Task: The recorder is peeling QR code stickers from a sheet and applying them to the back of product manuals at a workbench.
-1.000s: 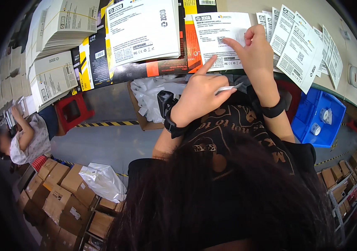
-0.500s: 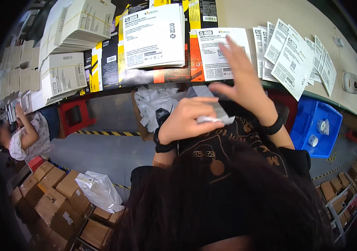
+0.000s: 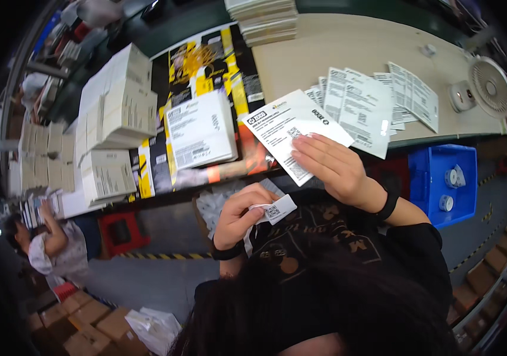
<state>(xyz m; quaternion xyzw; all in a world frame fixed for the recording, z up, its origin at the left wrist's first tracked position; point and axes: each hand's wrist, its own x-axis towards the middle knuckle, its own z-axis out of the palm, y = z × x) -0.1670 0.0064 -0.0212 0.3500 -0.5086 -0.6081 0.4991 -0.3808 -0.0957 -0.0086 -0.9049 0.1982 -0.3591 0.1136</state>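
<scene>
My right hand (image 3: 333, 169) lies over the lower right of a thin white printed card (image 3: 271, 127). Its fingers are pressed together on the face and the thumb is hidden underneath. The card is tilted at the table's front edge, one corner jutting past it. Closer to my body, my left hand (image 3: 238, 216) pinches a small white label (image 3: 278, 210) with a printed square code between thumb and fingers. More white cards (image 3: 363, 110) fan out to the right of the held one. A neat stack of cards (image 3: 201, 130) sits to its left.
Tall bundles of cards (image 3: 126, 101) fill the table's left side. Yellow rubber bands (image 3: 197, 59) lie behind the stack. At the right stand a small fan (image 3: 490, 83) and, below table level, a blue bin (image 3: 437, 157) with rolls. Another person (image 3: 57, 243) works far left.
My right hand has come down onto the card, which is now turned askew. The strip in my left hand has swung round to show the label's printed face. The view has shifted.
</scene>
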